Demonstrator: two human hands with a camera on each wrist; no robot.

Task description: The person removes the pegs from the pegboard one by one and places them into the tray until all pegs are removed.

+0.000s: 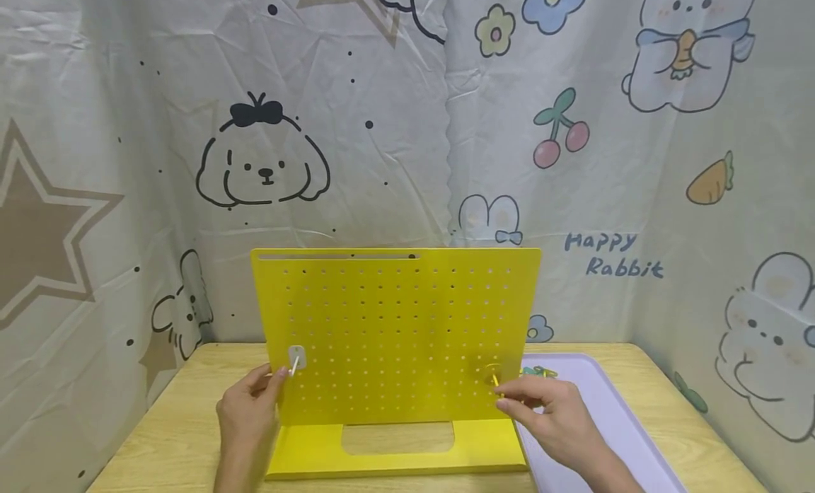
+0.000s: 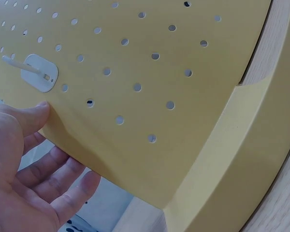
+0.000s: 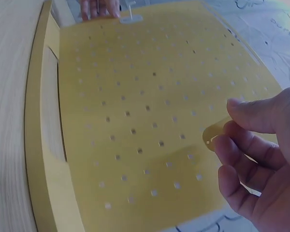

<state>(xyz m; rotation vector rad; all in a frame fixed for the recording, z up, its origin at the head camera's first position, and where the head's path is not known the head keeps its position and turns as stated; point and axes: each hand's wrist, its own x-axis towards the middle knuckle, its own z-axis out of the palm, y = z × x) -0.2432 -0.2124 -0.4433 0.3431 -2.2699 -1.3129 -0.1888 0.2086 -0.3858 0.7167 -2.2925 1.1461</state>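
A yellow pegboard [image 1: 395, 302] with rows of small holes stands upright on its yellow base [image 1: 490, 443]. On its lower left sits a white hook [image 1: 296, 356], its prong sticking out toward me. My left hand [image 1: 250, 401] holds the board's left edge just below that hook, thumb on the front face and the other fingers at the edge. At the lower right of the board, my right hand [image 1: 552, 407] pinches the prong of a yellow hook [image 1: 495, 377] between thumb and fingers. The round-ended plate of this yellow hook [image 3: 211, 137] lies close against the holes in the right wrist view.
To the right of the board lies a lilac tray [image 1: 611, 415], with several small green and yellow pieces [image 1: 538, 372] at its far left part. Everything stands on a wood-grain table [image 1: 172, 422]. A printed cloth [image 1: 395, 146] hangs behind and on both sides.
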